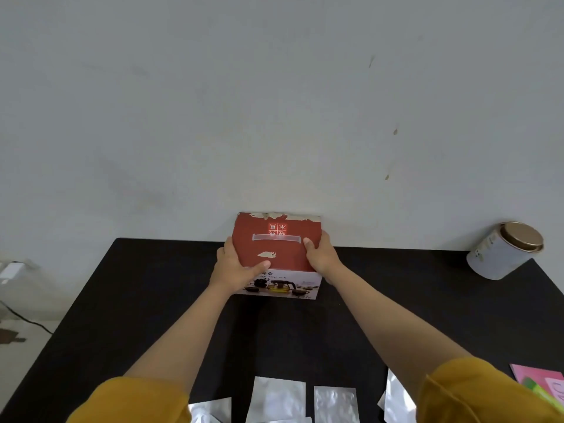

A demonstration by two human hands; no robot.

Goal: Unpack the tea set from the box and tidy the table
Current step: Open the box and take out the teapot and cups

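Head camera looks down at a black tabletop (pixel 152 300) that sits against a pale wall (pixel 244 102). A red box (pixel 276 248) stands at the far middle of the tabletop, right up by the wall. Its red top has a clear strip handle (pixel 276 238) across it and some peeled, torn spots. The front side facing the person is white with pictures of a teapot and cups on it. The box is shut.

Both arms reach out to the box. The left hand (pixel 236 267) is wrapped on the left side of the box, with the thumb lying over the near edge of the red top. The right hand (pixel 320 254) grips the right side, with the thumb on top near the end of the handle. Mustard yellow sleeves (pixel 137 401) show at the bottom.

A round tin (pixel 505 251) with a gold lid stands at the far right of the tabletop, well apart from the box. Silver foil packets (pixel 276 398) lie in a row near the close edge, between the arms. Pink and green paper (pixel 543 386) lies at the close right corner.
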